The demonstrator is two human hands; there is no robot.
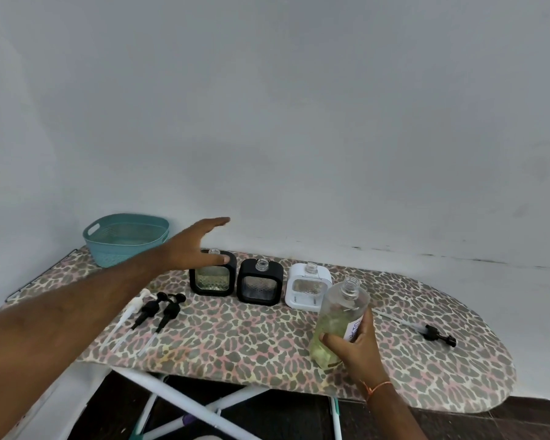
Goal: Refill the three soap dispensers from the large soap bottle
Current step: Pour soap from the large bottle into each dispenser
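Soap bottle (337,325) uncapped, tilted, gripped in right hand (351,344) above the board's (235,338) near edge, three open dispensers (259,282) in a row behind, left hand (194,246) spread flat over the leftmost, pumps (154,308) lying left, basket (126,238) beyond

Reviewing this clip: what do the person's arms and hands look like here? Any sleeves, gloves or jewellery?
Both forearms are bare, with no sleeves showing in this view. The left hand wears no glove, ring or watch that I can see. The right hand is also ungloved; an orange thread bracelet is tied round its wrist, with loose ends at the knot. No other markings show.
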